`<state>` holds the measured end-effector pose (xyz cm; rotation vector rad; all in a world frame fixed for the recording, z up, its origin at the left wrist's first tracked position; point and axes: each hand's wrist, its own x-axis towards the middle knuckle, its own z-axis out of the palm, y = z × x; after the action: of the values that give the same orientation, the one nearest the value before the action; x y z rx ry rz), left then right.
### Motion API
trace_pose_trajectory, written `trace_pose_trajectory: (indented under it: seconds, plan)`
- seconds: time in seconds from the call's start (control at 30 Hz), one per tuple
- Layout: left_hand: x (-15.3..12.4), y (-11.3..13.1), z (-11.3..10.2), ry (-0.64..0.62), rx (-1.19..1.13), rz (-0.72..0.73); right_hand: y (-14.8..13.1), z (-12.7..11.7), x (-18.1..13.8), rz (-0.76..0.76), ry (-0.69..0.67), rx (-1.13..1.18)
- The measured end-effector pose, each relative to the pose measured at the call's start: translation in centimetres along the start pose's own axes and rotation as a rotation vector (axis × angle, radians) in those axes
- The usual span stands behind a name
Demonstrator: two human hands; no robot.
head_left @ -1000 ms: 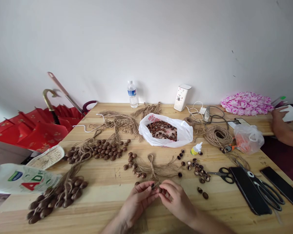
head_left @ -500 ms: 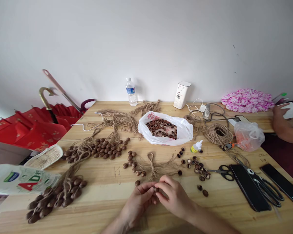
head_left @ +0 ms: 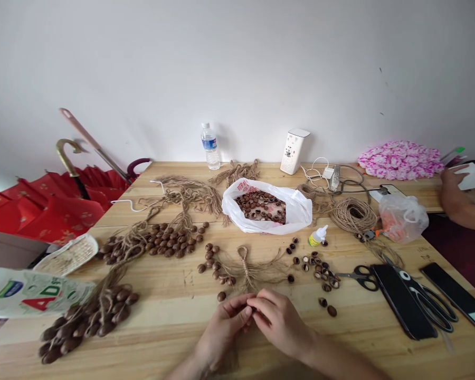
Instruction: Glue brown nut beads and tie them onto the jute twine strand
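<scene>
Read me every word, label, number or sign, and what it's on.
"AD" on the big bottle; its logo and smaller characters are blurred.
Too small or blurred to read: red print on the white bag, labels on the water bottle and small squeeze bottle, prints on the white box, faint marks on the table.

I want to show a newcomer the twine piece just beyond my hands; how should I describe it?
On the wooden table, find the white plastic bag in the middle. The twine piece lies between this bag and the left hand and right hand. Its braided loop points toward the bag, and its strands fan out to both sides, unlike the bunched twine farther left.
</scene>
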<state>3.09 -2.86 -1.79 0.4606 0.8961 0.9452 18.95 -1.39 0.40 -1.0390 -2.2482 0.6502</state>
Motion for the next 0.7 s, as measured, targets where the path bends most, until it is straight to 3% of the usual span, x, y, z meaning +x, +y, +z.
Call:
trace_pose_trajectory:
  seconds: [0.2,0.3,0.5,0.7]
  plan:
    - [0.1,-0.2,-0.2,0.024,-0.053,0.007,0.1,0.2,-0.5,0.12,0.076,0.093]
    - [0.2,-0.3,-0.4,0.044,-0.05,0.046,0.1,0.4,-0.5,0.254,0.092,0.241]
    - [0.5,-0.8,-1.1,0.06,0.106,0.146,0.5,1.3,-0.5,0.55,0.035,0.653]
    - [0.4,-0.5,-0.8,0.069,0.279,0.261,0.7,1.4,-0.4,0.616,0.017,0.762]
